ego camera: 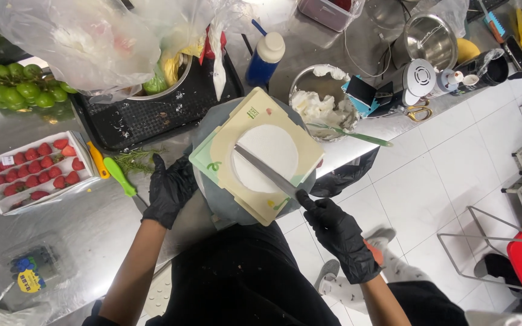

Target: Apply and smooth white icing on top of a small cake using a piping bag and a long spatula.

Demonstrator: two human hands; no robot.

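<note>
A round white cream-covered cake (273,145) sits on a stack of square cream and pale green boards (250,115) atop a grey turntable (212,193). My right hand (339,235), in a black glove, grips a long metal spatula (265,171) whose blade lies flat across the cake's top. At the turntable's left edge rests my black-gloved left hand (169,188), fingers spread, touching the boards' corner.
A metal bowl of white cream (321,99) with a green-handled spatula (357,136) stands behind the cake. A box of strawberries (34,166), green and orange-handled tools (119,176), green grapes (16,87), a black tray (152,115) and a blue squeeze bottle (265,57) lie to the left. Tiled floor to the right.
</note>
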